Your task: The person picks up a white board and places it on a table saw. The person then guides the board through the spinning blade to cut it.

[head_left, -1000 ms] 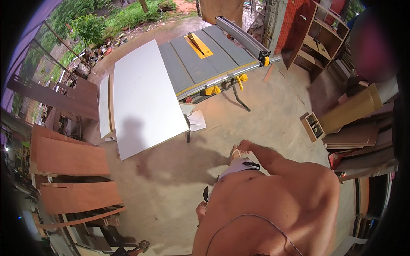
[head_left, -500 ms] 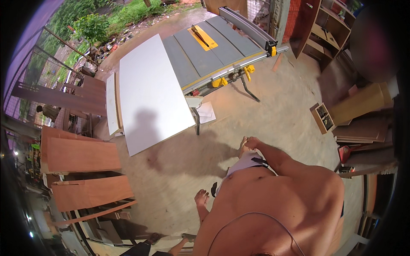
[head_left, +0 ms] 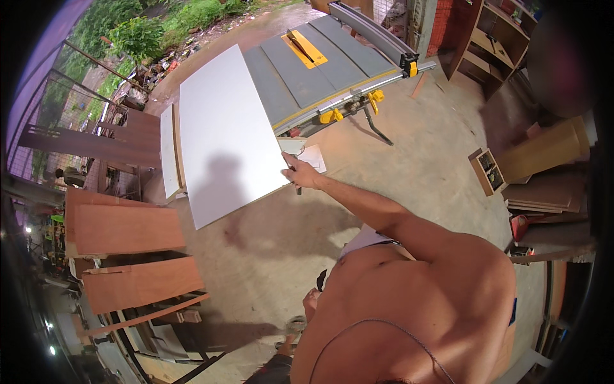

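A large white board (head_left: pixel 230 109) lies flat beside the grey table saw (head_left: pixel 320 64). My right hand (head_left: pixel 300 173) reaches forward and closes on the board's right edge near its front corner, one finger and the thumb showing against the edge; the remaining fingers are partly hidden. My left hand (head_left: pixel 311 301) hangs low beside my body, its fingers loosely curled and slightly apart, with nothing visible in them; my torso covers part of it. The saw's blade slot sits in a yellow insert (head_left: pixel 305 50), and yellow knobs (head_left: pixel 331 116) stick out along its front rail.
Brown panels (head_left: pixel 141 285) are stacked at the left. To the right stand a small open wooden box (head_left: pixel 486 171), a tan board (head_left: pixel 543 153) and a shelf unit (head_left: pixel 492 45). A black saw leg (head_left: pixel 378 128) slants onto the concrete floor. Another person's small figure (head_left: pixel 70 176) shows at far left.
My right hand has left my waist and stretched forward to the white board's edge. My left hand has drawn in closer to my body. A foot has shifted at the bottom.
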A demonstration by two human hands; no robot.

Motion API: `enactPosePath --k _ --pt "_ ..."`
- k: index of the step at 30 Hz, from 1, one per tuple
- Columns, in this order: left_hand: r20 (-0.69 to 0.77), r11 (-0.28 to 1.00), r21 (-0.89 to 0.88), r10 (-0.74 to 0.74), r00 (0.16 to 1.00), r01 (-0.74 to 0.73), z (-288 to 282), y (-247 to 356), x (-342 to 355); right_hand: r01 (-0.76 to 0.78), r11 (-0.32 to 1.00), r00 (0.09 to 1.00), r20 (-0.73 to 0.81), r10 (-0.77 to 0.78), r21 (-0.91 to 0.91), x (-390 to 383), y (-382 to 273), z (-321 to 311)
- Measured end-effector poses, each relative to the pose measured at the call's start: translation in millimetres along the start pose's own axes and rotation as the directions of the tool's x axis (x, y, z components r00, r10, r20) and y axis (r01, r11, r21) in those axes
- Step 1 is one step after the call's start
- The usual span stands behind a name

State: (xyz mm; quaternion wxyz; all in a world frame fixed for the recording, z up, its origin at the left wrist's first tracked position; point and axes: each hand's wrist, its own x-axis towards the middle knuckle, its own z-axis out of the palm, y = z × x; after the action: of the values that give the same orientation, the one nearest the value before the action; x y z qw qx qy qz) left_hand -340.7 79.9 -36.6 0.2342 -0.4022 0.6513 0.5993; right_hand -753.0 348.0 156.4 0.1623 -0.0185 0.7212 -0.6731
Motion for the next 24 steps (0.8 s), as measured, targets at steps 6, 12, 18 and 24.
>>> enactPosePath --k 6,12,18,24 --pt "0.009 1.000 0.011 0.002 1.000 -0.002 0 -10 -3 -0.054 0.988 0.998 -0.017 0.057 0.146 -11 -6 10" --pt "0.012 0.999 0.046 0.021 1.000 -0.022 -1 -8 -7 -0.026 0.992 0.999 -0.023 0.029 0.126 -4 0 9" --pt "0.026 0.995 0.079 0.054 0.998 -0.056 -1 1 -3 -0.002 1.000 0.996 -0.092 0.002 0.000 3 5 12" --pt "0.027 0.988 0.126 0.091 0.996 -0.093 -4 -4 -5 -0.014 0.998 1.000 0.003 0.014 -0.064 -6 -8 5"
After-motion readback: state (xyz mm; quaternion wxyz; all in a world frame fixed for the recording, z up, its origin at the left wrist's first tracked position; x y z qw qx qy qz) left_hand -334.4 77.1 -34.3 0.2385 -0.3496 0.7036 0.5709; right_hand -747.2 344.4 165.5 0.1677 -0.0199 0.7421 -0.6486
